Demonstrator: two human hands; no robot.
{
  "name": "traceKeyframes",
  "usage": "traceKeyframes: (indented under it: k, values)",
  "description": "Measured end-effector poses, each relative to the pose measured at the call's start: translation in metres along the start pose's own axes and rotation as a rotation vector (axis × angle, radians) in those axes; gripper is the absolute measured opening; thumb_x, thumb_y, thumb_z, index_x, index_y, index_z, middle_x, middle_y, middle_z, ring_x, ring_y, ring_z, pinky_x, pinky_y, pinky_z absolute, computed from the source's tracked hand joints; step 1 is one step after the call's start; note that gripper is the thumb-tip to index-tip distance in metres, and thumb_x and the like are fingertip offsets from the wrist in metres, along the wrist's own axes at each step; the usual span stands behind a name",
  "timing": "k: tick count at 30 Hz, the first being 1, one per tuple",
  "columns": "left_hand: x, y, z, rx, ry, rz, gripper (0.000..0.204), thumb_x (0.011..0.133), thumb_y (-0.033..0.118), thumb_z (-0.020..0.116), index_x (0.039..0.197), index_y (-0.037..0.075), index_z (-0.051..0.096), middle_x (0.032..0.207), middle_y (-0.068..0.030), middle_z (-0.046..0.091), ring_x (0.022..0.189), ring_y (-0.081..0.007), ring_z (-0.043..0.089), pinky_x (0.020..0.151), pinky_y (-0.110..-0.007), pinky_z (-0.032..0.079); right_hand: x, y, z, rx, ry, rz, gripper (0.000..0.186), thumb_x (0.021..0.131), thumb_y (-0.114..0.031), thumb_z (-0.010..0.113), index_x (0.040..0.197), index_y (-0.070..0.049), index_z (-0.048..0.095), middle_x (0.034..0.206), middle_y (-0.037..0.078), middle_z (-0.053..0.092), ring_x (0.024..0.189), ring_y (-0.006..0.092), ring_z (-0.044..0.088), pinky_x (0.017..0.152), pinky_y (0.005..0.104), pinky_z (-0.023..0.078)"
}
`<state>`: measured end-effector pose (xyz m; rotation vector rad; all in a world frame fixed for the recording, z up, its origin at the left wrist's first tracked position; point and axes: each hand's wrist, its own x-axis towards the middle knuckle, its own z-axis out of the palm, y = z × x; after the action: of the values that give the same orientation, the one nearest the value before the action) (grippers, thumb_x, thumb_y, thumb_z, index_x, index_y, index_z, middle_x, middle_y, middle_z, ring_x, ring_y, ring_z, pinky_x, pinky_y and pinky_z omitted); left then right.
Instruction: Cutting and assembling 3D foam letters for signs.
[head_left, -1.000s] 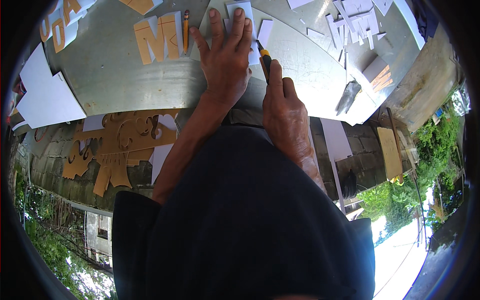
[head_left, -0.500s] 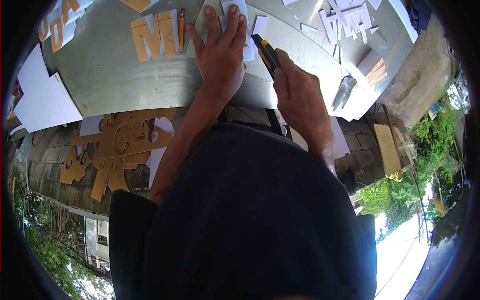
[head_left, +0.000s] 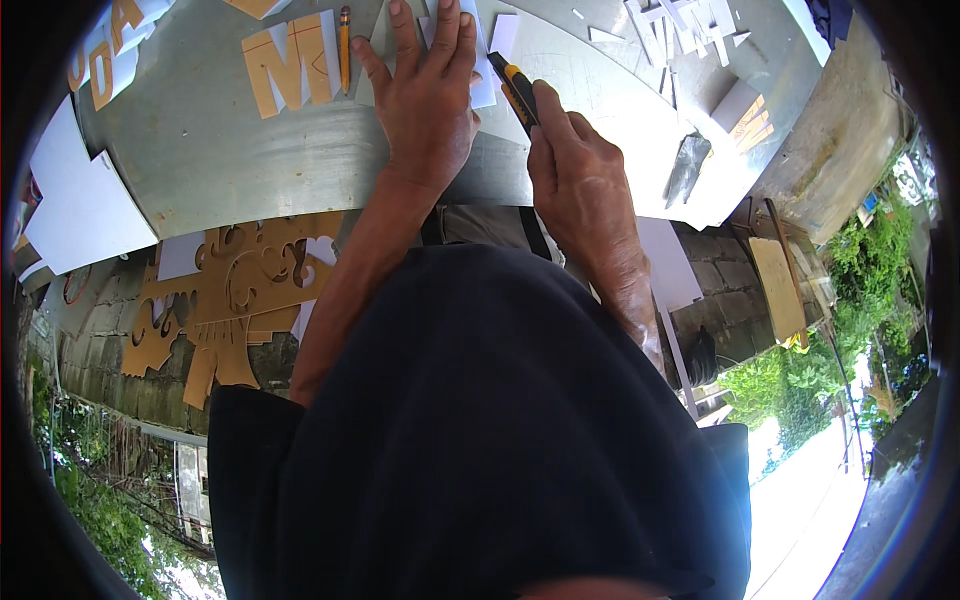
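Observation:
My left hand (head_left: 428,125) lies flat with its fingers spread, pressing on a narrow white board piece (head_left: 484,95) at the top of the view. Part of that piece is hidden beneath the fingers. In my right hand (head_left: 582,160) is a black and yellow utility knife (head_left: 516,92), its front end pointing up and left. The knife's tip is at the right edge of the white piece, though I cannot tell whether the blade touches it. A small white strip (head_left: 505,35) lies just beyond the tip. Left of my left hand are an orange pencil (head_left: 345,55) and a brown-faced letter cutout (head_left: 258,75).
These lie on a grey metal table (head_left: 230,170). White offcuts (head_left: 690,35) are heaped at the far right, near a dark flat piece (head_left: 686,170). More letter cutouts (head_left: 125,40) stand far left, above a white sheet (head_left: 85,200). Cut brown board (head_left: 225,290) lies below the table edge.
The whole view has shifted slightly, so the table things appear further left and higher. Against the table, my left hand stays put and the knife has barely moved.

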<state>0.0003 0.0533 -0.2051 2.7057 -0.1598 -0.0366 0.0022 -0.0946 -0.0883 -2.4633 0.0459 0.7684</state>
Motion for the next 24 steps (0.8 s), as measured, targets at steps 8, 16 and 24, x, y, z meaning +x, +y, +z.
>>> traceKeyframes:
  k: [8, 16, 24]
  values:
    - [0.002, 0.000, 0.002, 0.004, 0.063, 0.016, 0.075, 0.070, 0.010, 0.087, 0.140, 0.013, 0.060, 0.156, 0.0005, 0.048, 0.148, -0.0390, 0.035, 0.112, -0.073, 0.023, -0.006, -0.008, 0.010, -0.063, 0.004, 0.018, 0.039, 0.099, -0.007, 0.055, 0.137, -0.001, 0.051, 0.082, 0.024, 0.066, 0.072, 0.0407, 0.070, 0.064, 0.0503, 0.054]
    - [0.000, 0.001, 0.000, 0.031, 0.004, -0.012, 0.075, 0.070, 0.011, 0.087, 0.140, 0.012, 0.060, 0.156, -0.0002, 0.048, 0.149, -0.0384, 0.033, 0.114, -0.072, 0.020, -0.006, -0.010, -0.010, 0.139, 0.187, -0.027, 0.040, 0.096, -0.005, 0.056, 0.136, 0.004, 0.051, 0.084, 0.023, 0.068, 0.069, 0.0389, 0.070, 0.060, 0.0480, 0.054]
    - [0.000, 0.001, -0.001, -0.010, -0.001, -0.002, 0.073, 0.072, 0.011, 0.086, 0.140, 0.012, 0.060, 0.155, -0.0009, 0.049, 0.150, -0.0385, 0.033, 0.114, -0.071, 0.018, -0.002, 0.001, 0.006, 0.067, 0.110, -0.035, 0.044, 0.096, -0.006, 0.056, 0.138, 0.003, 0.047, 0.080, 0.023, 0.065, 0.069, 0.0402, 0.069, 0.060, 0.0498, 0.055]
